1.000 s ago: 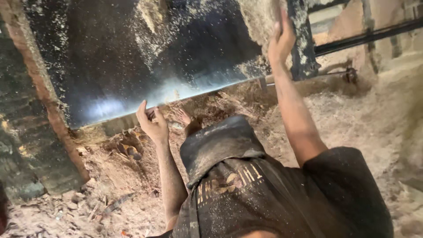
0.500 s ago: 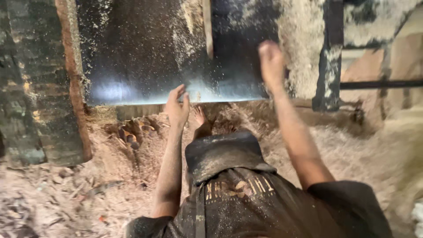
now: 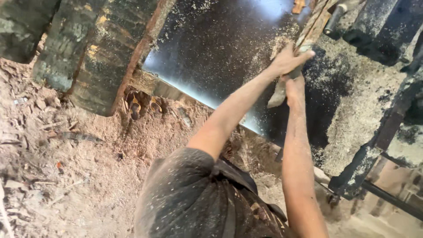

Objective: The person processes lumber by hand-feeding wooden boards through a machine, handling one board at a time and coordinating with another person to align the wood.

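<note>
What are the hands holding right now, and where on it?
Both hands grip a thick twisted rope that runs up out of view. Left hand is wrapped around it higher up; right hand closes on it just below, near its frayed lower end.

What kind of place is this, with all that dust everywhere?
Probably a sawmill or wood workshop. Sawdust covers the ground, a rough log lies nearby, and a dark metal sheet stands dusted with shavings.

Sawdust-covered floor (image 3: 88,176), dark dusty metal sheet (image 3: 211,57) — weathered timber beams (image 3: 101,57) alongside.
</note>
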